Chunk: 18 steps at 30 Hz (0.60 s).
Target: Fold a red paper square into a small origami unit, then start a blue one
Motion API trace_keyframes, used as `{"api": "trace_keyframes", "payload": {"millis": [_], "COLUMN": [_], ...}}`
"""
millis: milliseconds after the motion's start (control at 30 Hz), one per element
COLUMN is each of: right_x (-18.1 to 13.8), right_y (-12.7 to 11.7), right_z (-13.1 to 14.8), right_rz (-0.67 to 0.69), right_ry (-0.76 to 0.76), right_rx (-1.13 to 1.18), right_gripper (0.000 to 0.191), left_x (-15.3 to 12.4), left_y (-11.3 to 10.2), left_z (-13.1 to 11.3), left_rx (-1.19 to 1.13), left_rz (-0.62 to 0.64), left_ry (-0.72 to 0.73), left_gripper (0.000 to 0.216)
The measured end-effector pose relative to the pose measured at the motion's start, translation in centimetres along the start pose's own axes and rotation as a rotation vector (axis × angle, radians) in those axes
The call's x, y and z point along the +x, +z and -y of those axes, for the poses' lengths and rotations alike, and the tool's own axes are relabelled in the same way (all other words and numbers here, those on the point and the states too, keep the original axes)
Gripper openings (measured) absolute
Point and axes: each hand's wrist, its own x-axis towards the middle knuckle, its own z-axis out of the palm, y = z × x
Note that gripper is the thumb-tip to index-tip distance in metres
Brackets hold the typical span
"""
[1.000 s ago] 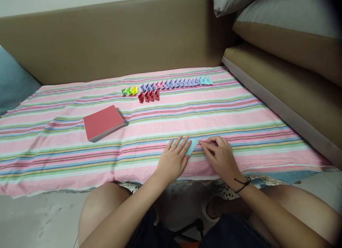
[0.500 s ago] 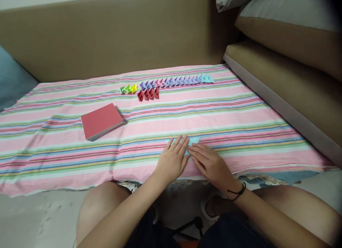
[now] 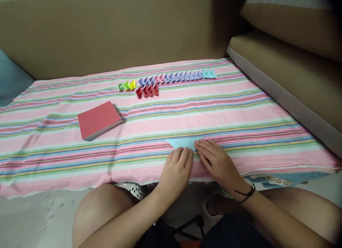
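A light blue sheet of paper, folded into a flat shape with a pointed left corner, lies on the striped cloth in front of me. At its near edge, my left hand is closed with curled fingers on the paper; its thumb is mostly hidden. My right hand rests on the paper's right part, fingers stretched out side by side and tips pointing left. That hand covers the right end of the paper.
Beyond my hands stand rows of small folded paper pieces: purple and pink ones, light blue, red, green and yellow. A red-topped paper stack lies left on the striped cloth. Cushions are at right.
My left hand has drawn back towards me from lying flat over the paper, its fingers now curled at the near edge. More of the paper shows. My right hand stays at its right part.
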Motion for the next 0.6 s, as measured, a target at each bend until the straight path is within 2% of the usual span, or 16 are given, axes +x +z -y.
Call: {"api": "trace_keyframes", "payload": {"millis": [200,600], "right_x": [0.0,0.6], "right_y": [0.2,-0.6], "right_z": [0.6,1.6], "right_rz": [-0.003,-0.014], "right_ry": [0.032,0.192], "right_rx": [-0.074,-0.063], "right_gripper": [0.032,0.027], "left_x": [-0.2,-0.2], "left_y": [-0.1,-0.6], "left_z": [-0.4,-0.7], "left_rx": [0.031,0.093], "left_rz": [0.064,0.056], "left_ry": [0.001,-0.006], "left_gripper": [0.047,0.045]}}
